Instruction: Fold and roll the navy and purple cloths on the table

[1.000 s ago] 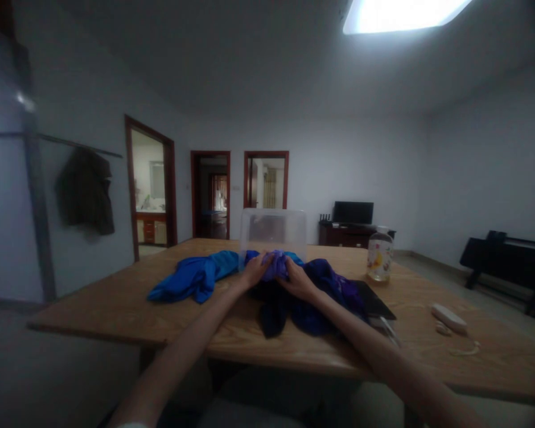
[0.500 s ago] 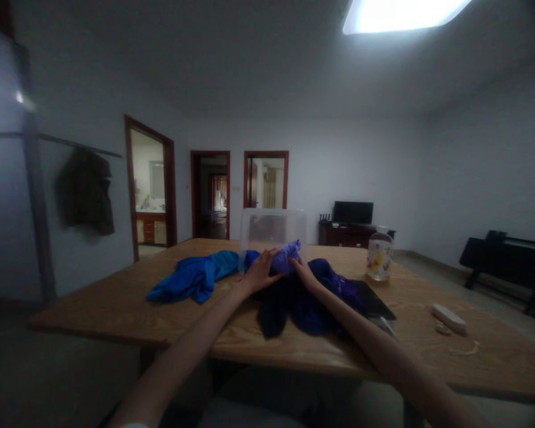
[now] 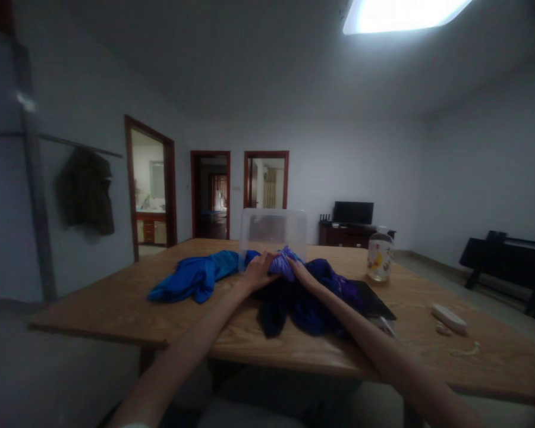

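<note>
Between my two hands is a bunched piece of purple cloth, in front of the open side of a clear plastic bin. My left hand grips it from the left with bent fingers. On the other side my right hand presses against it, its fingertips partly hidden by the folds. Dark blue and black clothing lies crumpled beneath my hands and wrists. A bright blue garment is heaped to the left, apart from my left hand.
On the wooden table, a labelled clear jar stands at the right. A flat black item lies by my right forearm. Farther right are a white oblong case and a thin pale strip.
The purple cloth has been pressed lower and more compact between my hands. My right hand has shifted slightly, with its fingers stretched farther over the cloth. The bin and other clothes stay put.
</note>
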The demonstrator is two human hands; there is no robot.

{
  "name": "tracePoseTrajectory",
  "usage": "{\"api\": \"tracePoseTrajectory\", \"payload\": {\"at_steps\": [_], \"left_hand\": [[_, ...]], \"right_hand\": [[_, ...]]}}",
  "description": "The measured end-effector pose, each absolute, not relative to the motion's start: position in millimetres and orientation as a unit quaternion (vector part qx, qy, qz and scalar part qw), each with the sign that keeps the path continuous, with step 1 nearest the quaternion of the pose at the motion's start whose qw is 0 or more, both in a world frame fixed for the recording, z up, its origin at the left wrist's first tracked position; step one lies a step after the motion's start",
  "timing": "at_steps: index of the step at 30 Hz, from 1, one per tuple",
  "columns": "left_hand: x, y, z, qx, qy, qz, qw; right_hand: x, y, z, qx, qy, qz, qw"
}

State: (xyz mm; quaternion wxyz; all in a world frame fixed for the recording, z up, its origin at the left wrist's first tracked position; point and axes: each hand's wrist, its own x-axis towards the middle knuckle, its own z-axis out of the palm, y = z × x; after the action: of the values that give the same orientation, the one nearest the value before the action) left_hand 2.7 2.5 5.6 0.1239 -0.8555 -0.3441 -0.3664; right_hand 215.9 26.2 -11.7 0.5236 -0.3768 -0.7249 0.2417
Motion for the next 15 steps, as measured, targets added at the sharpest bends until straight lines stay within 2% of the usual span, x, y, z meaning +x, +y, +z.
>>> {"api": "tracePoseTrajectory", "payload": {"at_steps": [4, 9, 15], "left_hand": [[1.8, 4.1, 3.8, -0.847, -0.363, -0.369, 0.12], [0.6, 16.5, 2.0, -0.783, -0.469, -0.407, 0.033], [-3.9, 25.2, 5.2, -0.736, -0.492, -0.465, -0.019]], "right_hand": [[220.6, 19.9, -16.4, -0.391, -0.772, 0.128, 0.484], [217.3, 3.6, -19.7, -0.398, -0.823, -0.051, 0.402], [205.5, -22.6, -2.5, -0.347, -0.84, -0.123, 0.398]]}}
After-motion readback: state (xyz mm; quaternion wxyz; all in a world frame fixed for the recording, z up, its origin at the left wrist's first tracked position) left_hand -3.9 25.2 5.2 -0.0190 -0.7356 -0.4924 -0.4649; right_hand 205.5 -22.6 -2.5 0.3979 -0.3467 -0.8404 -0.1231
